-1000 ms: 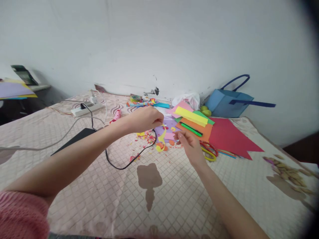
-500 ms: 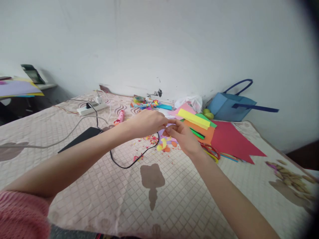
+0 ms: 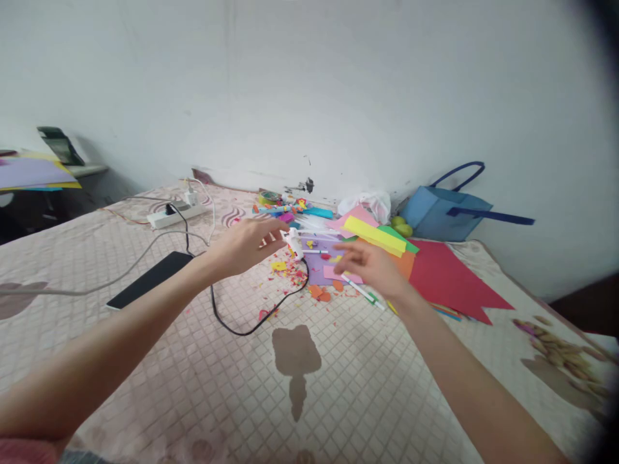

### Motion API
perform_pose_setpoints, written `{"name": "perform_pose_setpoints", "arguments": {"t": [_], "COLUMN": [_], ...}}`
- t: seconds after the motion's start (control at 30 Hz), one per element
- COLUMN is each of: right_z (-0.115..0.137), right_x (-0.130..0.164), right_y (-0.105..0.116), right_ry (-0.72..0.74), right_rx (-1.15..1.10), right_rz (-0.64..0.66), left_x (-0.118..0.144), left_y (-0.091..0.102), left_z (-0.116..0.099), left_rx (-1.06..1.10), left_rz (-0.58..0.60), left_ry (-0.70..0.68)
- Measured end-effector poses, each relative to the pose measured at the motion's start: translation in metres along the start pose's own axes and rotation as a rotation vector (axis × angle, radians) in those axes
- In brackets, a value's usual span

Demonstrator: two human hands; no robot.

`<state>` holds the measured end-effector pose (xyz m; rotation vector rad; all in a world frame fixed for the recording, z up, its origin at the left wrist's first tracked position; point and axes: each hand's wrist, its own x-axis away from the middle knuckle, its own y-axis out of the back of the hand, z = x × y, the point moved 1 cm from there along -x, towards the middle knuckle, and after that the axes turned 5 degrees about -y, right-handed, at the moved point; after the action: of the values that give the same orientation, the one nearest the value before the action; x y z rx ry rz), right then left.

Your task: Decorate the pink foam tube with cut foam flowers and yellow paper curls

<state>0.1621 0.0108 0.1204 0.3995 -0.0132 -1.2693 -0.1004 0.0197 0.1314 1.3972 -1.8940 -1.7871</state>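
Observation:
My left hand [image 3: 249, 246] hovers at the left of a small white glue gun [image 3: 294, 245], its fingers stretched apart and nothing seen in them. The fingertips come close to the gun; whether they touch it I cannot tell. A black cord [image 3: 245, 333] loops from the gun across the cloth. My right hand [image 3: 370, 264], fingers loosely bent and apart, is over the right side of a purple sheet [image 3: 316, 275] with a pink paper strip [image 3: 333, 274] on it. Beside the right wrist lies a white marker [image 3: 360, 289]. Colourful paper scraps [image 3: 290, 277] surround the gun.
A white power strip [image 3: 176, 216] and a black flat object [image 3: 149, 278] lie to the left. Red paper [image 3: 449, 274], a folded yellow strip [image 3: 374, 235] and a blue bag [image 3: 442, 211] are at the right. Peanuts [image 3: 563, 354] lie near the right edge. A wall bounds the back.
My hands have come apart from where they met in the middle, the left moving left and the right moving right. The glue gun and purple sheet now show between them.

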Motion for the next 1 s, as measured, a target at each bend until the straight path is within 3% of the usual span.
{"name": "perform_pose_setpoints", "arguments": {"t": [0.1, 0.17, 0.3, 0.4, 0.47, 0.63, 0.8, 0.87, 1.0], "right_z": [0.018, 0.024, -0.005, -0.028, -0.031, -0.003, 0.021, 0.011, -0.025], "right_x": [0.004, 0.005, -0.001, -0.005, -0.006, -0.006, -0.002, -0.002, -0.008], "right_y": [0.024, 0.034, 0.024, 0.016, 0.014, 0.017, 0.027, 0.023, 0.003], "right_ry": [0.141, 0.185, -0.063, -0.057, -0.042, -0.035, 0.137, 0.135, 0.071], "right_rx": [-0.143, -0.176, -0.065, -0.127, -0.165, -0.209, -0.177, -0.015, 0.081], "right_rz": [-0.190, -0.192, -0.010, -0.065, -0.063, 0.004, -0.159, -0.182, -0.120], "left_x": [0.005, 0.006, 0.009, 0.011, 0.013, 0.019, 0.025, 0.027, 0.028], "left_y": [-0.004, -0.005, -0.009, -0.013, -0.015, -0.016, -0.020, -0.021, -0.020], "left_z": [0.012, 0.016, 0.020, 0.027, 0.035, 0.056, 0.058, 0.059, 0.076], "left_rx": [-0.033, -0.045, -0.017, -0.004, -0.015, -0.010, 0.044, 0.053, -0.008], "left_rz": [0.012, 0.016, 0.034, 0.055, 0.080, 0.093, 0.113, 0.111, 0.080], "left_ry": [0.043, 0.059, 0.064, 0.065, 0.099, 0.212, 0.205, 0.207, 0.241]}}
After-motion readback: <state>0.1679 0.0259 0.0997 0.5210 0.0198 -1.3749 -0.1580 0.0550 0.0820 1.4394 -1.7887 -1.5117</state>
